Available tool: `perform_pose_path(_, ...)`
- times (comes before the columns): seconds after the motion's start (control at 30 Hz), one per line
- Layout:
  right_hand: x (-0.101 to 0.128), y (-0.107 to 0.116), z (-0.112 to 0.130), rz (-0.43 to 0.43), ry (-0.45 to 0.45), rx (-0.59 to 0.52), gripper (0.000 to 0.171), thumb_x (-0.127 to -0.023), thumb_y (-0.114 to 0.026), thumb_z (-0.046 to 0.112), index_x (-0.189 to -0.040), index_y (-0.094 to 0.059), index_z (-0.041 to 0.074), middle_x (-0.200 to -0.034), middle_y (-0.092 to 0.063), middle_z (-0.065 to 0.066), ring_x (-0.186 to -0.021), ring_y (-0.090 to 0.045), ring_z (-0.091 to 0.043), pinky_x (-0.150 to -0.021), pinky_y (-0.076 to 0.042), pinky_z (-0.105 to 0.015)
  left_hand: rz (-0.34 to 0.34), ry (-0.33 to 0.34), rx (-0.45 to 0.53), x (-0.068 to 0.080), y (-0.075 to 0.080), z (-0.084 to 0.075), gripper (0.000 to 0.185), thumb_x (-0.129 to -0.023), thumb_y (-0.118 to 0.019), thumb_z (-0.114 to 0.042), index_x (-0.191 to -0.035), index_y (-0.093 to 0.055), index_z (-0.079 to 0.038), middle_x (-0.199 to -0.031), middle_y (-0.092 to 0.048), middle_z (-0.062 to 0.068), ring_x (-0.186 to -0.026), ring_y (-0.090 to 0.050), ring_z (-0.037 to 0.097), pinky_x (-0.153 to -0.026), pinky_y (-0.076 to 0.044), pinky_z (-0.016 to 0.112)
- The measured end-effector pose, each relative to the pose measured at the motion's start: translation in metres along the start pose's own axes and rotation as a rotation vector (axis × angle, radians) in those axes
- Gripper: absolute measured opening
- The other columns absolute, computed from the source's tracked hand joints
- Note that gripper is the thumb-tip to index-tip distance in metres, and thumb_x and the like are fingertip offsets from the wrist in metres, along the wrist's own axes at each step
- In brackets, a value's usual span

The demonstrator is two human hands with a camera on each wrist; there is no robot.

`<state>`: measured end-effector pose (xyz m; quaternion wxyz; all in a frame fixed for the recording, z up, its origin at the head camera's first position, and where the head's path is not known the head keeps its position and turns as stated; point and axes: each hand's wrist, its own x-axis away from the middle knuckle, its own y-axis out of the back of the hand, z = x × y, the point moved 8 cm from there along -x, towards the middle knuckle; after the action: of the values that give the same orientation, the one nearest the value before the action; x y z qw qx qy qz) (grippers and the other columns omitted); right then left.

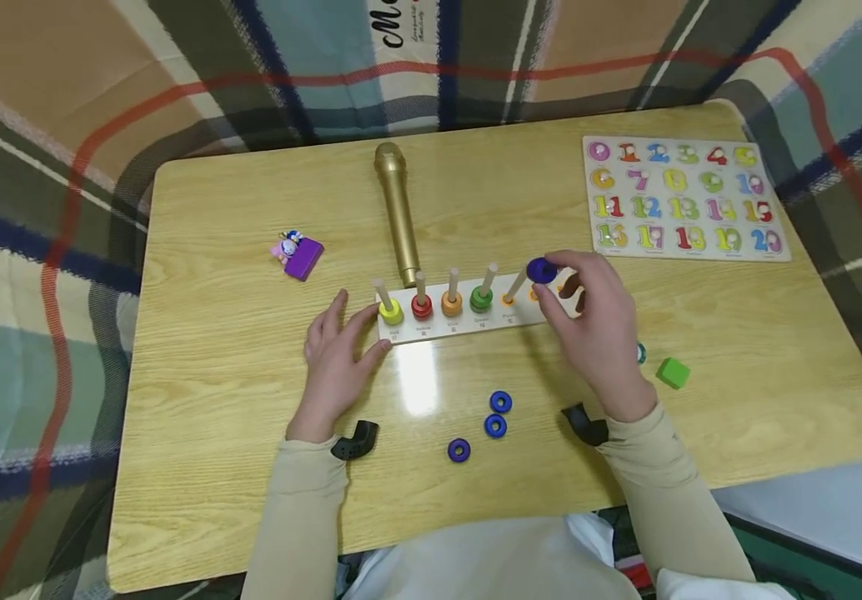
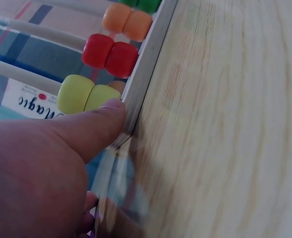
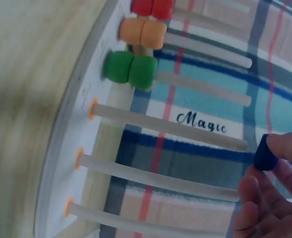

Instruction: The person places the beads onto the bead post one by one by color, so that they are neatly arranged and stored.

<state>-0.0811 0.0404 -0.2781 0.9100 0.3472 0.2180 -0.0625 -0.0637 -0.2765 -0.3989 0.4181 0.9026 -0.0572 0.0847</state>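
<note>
A: How does the peg board (image 1: 431, 332) lie on the table (image 1: 198, 250)?

B: Its long axis runs left to right in front of the person, and its pegs stand upright. The first four from the left carry yellow, red, orange and green rings.

A: And the hands?

B: The left hand (image 1: 337, 354) lies flat on the table with straight fingers, its thumb pressing the board's left end just beside the yellow ring (image 1: 391, 312). The right hand (image 1: 596, 329) is raised over the board's right part, fingertips pinching a blue ring (image 1: 541, 270) at the top of the fifth peg (image 1: 515, 285).

A: What do the wrist views add?

B: The right wrist view shows three bare pegs side by side, the ring's edge (image 3: 265, 154) near one tip. The left one shows the thumb (image 2: 93, 124) touching the board's edge. Only the head view shows three loose blue rings (image 1: 496, 425) near the person
</note>
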Motion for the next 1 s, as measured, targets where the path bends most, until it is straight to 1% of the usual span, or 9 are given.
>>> perform_pose_path(0.13,-0.001,-0.002,-0.004,0.01,-0.03,0.041,0.031,-0.093,-0.075,0.012,-0.122,-0.067,0.004,-0.111,-0.07,-0.014,-0.081,-0.061,-0.024,-0.065,-0.037,-0.02,0.016,-0.001,0.002,0.002,-0.004,-0.001,0.057,-0.098,-0.067,-0.038,-0.151,-0.049,-0.025,-0.174,-0.005,0.005,-0.156,-0.003,0.042,-0.122,0.0,0.066)
perform_pose_path(0.37,-0.003,-0.007,-0.002,0.04,-0.037,0.08,0.032,-0.093,-0.076,0.014,-0.123,-0.068,0.006,-0.115,-0.07,-0.014,-0.08,-0.062,-0.027,-0.07,-0.046,-0.031,0.02,0.004,-0.008,0.008,-0.005,0.003,0.057,-0.099,-0.066,-0.038,-0.151,-0.049,-0.025,-0.174,-0.006,0.007,-0.155,-0.003,0.043,-0.121,0.0,0.067)
perform_pose_path(0.47,-0.002,-0.007,-0.002,0.048,-0.029,0.083,0.033,-0.092,-0.076,0.013,-0.123,-0.069,0.006,-0.115,-0.07,-0.014,-0.079,-0.062,-0.024,-0.068,-0.047,-0.031,0.017,0.005,-0.006,0.01,-0.005,0.004,0.057,-0.098,-0.067,-0.038,-0.151,-0.049,-0.025,-0.174,-0.006,0.007,-0.155,-0.004,0.042,-0.121,-0.001,0.067)
perform_pose_path(0.67,-0.001,-0.002,-0.002,0.046,-0.032,0.078,0.031,-0.093,-0.075,0.011,-0.123,-0.07,0.007,-0.114,-0.071,-0.012,-0.079,-0.062,-0.024,-0.061,-0.039,-0.026,0.004,0.002,-0.012,0.009,-0.002,0.004,0.057,-0.098,-0.066,-0.038,-0.151,-0.049,-0.023,-0.173,-0.007,0.008,-0.154,-0.004,0.043,-0.12,-0.002,0.067)
perform_pose_path(0.8,0.003,0.001,-0.003,0.054,-0.015,0.062,0.025,-0.093,-0.074,0.009,-0.118,-0.072,0.006,-0.108,-0.071,-0.012,-0.076,-0.059,-0.022,-0.06,-0.038,-0.024,-0.006,0.0,-0.012,0.007,0.0,0.003,0.057,-0.098,-0.067,-0.037,-0.151,-0.049,-0.023,-0.173,-0.007,0.008,-0.155,-0.003,0.043,-0.121,-0.002,0.067)
perform_pose_path(0.87,0.009,-0.001,-0.005,0.094,0.0,0.056,0.022,-0.093,-0.073,0.007,-0.115,-0.072,0.006,-0.106,-0.072,-0.011,-0.075,-0.059,-0.021,-0.061,-0.041,-0.025,-0.005,-0.003,-0.008,0.006,0.0,0.002,0.057,-0.098,-0.067,-0.037,-0.151,-0.049,-0.023,-0.173,-0.007,0.008,-0.155,-0.003,0.043,-0.121,-0.002,0.067)
perform_pose_path(0.9,0.014,-0.004,-0.006,0.135,0.008,0.058,0.019,-0.093,-0.073,0.007,-0.113,-0.073,0.007,-0.106,-0.072,-0.01,-0.076,-0.06,-0.02,-0.062,-0.044,-0.026,-0.005,-0.005,-0.006,0.005,-0.001,0.001,0.058,-0.098,-0.067,-0.037,-0.151,-0.049,-0.023,-0.173,-0.007,0.008,-0.155,-0.003,0.043,-0.121,-0.001,0.067)
perform_pose_path(0.93,0.021,-0.008,-0.008,0.191,0.017,0.059,0.018,-0.094,-0.073,0.007,-0.112,-0.073,0.008,-0.106,-0.073,-0.009,-0.077,-0.062,-0.019,-0.063,-0.048,-0.028,-0.003,-0.007,-0.007,0.004,-0.001,0.0,0.058,-0.098,-0.067,-0.038,-0.151,-0.049,-0.023,-0.173,-0.006,0.007,-0.155,-0.003,0.043,-0.121,-0.001,0.067)
perform_pose_path(1.0,0.037,-0.021,-0.009,0.331,0.054,0.06,0.018,-0.093,-0.073,0.008,-0.111,-0.074,0.01,-0.109,-0.074,-0.005,-0.087,-0.067,-0.019,-0.073,-0.056,-0.034,0.0,-0.015,-0.006,0.002,-0.001,-0.002,0.057,-0.098,-0.067,-0.038,-0.151,-0.049,-0.024,-0.173,-0.006,0.007,-0.155,-0.003,0.043,-0.121,-0.001,0.067)
